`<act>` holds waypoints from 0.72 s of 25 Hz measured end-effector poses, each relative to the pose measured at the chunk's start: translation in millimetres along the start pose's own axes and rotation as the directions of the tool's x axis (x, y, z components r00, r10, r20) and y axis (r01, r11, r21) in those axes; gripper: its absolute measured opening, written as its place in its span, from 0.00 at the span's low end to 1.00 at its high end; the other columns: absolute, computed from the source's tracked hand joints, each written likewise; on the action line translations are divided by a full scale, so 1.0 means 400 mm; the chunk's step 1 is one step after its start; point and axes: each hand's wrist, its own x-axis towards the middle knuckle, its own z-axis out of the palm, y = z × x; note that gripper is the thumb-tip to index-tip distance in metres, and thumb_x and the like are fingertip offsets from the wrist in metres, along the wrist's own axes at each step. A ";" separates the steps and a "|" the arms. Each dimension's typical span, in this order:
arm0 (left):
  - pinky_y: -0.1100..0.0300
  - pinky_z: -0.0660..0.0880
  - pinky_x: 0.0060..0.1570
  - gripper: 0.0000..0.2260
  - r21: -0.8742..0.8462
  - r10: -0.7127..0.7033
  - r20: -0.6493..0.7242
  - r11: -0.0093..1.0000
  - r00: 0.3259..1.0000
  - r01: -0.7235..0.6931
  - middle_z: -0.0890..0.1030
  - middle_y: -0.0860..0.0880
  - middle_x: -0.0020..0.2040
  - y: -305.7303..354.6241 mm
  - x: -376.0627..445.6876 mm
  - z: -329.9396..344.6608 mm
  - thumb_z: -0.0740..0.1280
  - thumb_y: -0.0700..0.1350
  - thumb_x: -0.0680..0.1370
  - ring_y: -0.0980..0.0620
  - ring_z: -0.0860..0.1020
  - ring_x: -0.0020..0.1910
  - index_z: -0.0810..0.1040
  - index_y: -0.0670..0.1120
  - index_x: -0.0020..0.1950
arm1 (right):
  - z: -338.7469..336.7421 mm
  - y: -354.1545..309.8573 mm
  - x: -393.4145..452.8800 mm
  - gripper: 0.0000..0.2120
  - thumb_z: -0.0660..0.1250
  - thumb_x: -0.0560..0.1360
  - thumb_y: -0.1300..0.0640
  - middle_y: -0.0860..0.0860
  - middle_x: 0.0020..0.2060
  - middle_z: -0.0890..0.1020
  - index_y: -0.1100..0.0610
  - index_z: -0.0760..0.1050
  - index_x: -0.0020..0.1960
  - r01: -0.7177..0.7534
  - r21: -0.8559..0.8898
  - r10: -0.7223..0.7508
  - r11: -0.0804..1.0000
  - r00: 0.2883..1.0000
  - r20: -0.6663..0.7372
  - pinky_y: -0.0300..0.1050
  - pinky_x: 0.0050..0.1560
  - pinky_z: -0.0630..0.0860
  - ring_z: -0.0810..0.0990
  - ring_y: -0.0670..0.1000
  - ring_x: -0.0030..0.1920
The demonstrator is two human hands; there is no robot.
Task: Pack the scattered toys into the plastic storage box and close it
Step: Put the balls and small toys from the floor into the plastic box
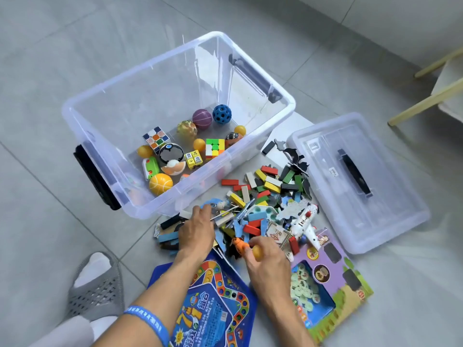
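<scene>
You're mid-gathering: your right hand (265, 256) grips a small orange toy (239, 244), your left hand (198, 231) digs curled into the pile (263, 196). Next, lift it into the storage box (140, 211).

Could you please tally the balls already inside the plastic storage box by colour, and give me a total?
In the storage box:
Small plain orange balls: 3
Yellow-orange basketball-style ball: 1
Purple basketball-style ball: 1
Blue ball with holes: 1
Yellow mottled ball: 1
Black-and-white ball: 1
Total: 8
</scene>
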 end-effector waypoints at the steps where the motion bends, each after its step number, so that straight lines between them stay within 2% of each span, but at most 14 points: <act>1: 0.50 0.73 0.39 0.10 -0.093 -0.016 -0.047 0.996 0.999 0.012 0.74 0.48 0.53 -0.013 -0.014 -0.005 0.65 0.50 0.79 0.41 0.79 0.45 0.69 0.49 0.57 | 0.029 -0.004 -0.012 0.08 0.63 0.77 0.52 0.45 0.51 0.79 0.47 0.76 0.55 0.139 -0.158 -0.129 0.978 0.989 0.072 0.47 0.35 0.75 0.80 0.51 0.39; 2: 0.52 0.73 0.38 0.10 -0.200 -0.033 -0.083 0.980 0.996 0.015 0.75 0.50 0.49 -0.023 -0.030 -0.013 0.68 0.52 0.76 0.43 0.79 0.43 0.70 0.50 0.52 | 0.053 -0.001 -0.016 0.13 0.61 0.79 0.53 0.47 0.53 0.77 0.48 0.72 0.63 0.215 -0.268 -0.184 0.939 0.973 0.137 0.47 0.33 0.72 0.81 0.53 0.40; 4: 0.55 0.73 0.37 0.15 -0.376 -0.053 -0.084 0.926 0.995 0.018 0.75 0.54 0.43 -0.042 -0.070 -0.033 0.75 0.53 0.70 0.51 0.77 0.40 0.69 0.52 0.44 | 0.082 0.012 -0.019 0.19 0.58 0.80 0.53 0.50 0.55 0.75 0.49 0.63 0.71 0.229 -0.390 -0.157 0.892 0.966 0.207 0.48 0.33 0.69 0.82 0.56 0.41; 6: 0.62 0.73 0.40 0.18 -0.539 -0.083 -0.057 0.842 0.995 0.039 0.75 0.55 0.44 -0.059 -0.106 -0.053 0.79 0.50 0.64 0.57 0.76 0.42 0.71 0.54 0.44 | 0.095 0.033 -0.021 0.21 0.58 0.81 0.48 0.51 0.55 0.76 0.49 0.60 0.73 0.202 -0.419 -0.111 0.885 0.967 0.231 0.49 0.34 0.71 0.82 0.56 0.43; 8: 0.67 0.71 0.42 0.19 -0.649 -0.123 -0.006 0.756 0.992 0.090 0.77 0.55 0.45 -0.085 -0.140 -0.071 0.80 0.47 0.62 0.60 0.76 0.44 0.73 0.54 0.45 | 0.105 0.028 -0.023 0.19 0.57 0.81 0.47 0.51 0.52 0.77 0.48 0.62 0.70 0.155 -0.373 -0.077 0.915 0.973 0.217 0.48 0.34 0.72 0.82 0.56 0.41; 10: 0.66 0.73 0.40 0.14 -0.744 -0.188 0.056 0.647 0.980 0.167 0.80 0.53 0.43 -0.104 -0.176 -0.091 0.79 0.45 0.65 0.59 0.77 0.39 0.75 0.50 0.42 | 0.107 0.006 -0.023 0.13 0.56 0.81 0.48 0.51 0.48 0.78 0.49 0.66 0.64 0.088 -0.262 -0.039 0.961 0.982 0.187 0.47 0.34 0.71 0.79 0.55 0.39; 13: 0.59 0.72 0.27 0.13 -0.884 -0.387 0.230 0.301 0.893 0.358 0.81 0.45 0.36 -0.101 -0.219 -0.118 0.73 0.45 0.73 0.51 0.78 0.28 0.70 0.45 0.37 | 0.090 -0.008 -0.035 0.07 0.57 0.81 0.44 0.51 0.41 0.79 0.46 0.70 0.51 -0.044 0.039 0.034 0.998 0.970 0.241 0.47 0.33 0.72 0.76 0.50 0.34; 14: 0.60 0.71 0.24 0.12 -0.904 -0.428 0.273 0.192 0.862 0.382 0.80 0.44 0.34 -0.094 -0.235 -0.124 0.72 0.43 0.75 0.49 0.77 0.27 0.69 0.45 0.39 | 0.079 -0.007 -0.046 0.05 0.59 0.81 0.44 0.52 0.40 0.80 0.43 0.71 0.49 -0.118 0.195 0.062 0.974 0.961 0.271 0.48 0.33 0.73 0.75 0.49 0.32; 16: 0.62 0.69 0.22 0.08 -0.920 -0.459 0.345 0.007 0.819 0.391 0.79 0.43 0.33 -0.084 -0.270 -0.135 0.70 0.40 0.75 0.47 0.75 0.25 0.71 0.45 0.45 | 0.051 -0.018 -0.084 0.04 0.62 0.80 0.45 0.55 0.43 0.81 0.36 0.74 0.50 -0.251 0.445 0.109 0.860 0.941 0.319 0.49 0.33 0.74 0.75 0.48 0.33; 18: 0.63 0.69 0.22 0.04 -0.906 -0.421 0.422 -0.155 0.803 0.395 0.79 0.42 0.35 -0.060 -0.317 -0.149 0.67 0.39 0.76 0.47 0.74 0.24 0.75 0.44 0.50 | 0.015 -0.043 -0.137 0.07 0.63 0.80 0.48 0.51 0.44 0.82 0.35 0.75 0.54 -0.250 0.548 0.084 0.798 0.947 0.309 0.46 0.36 0.74 0.76 0.46 0.36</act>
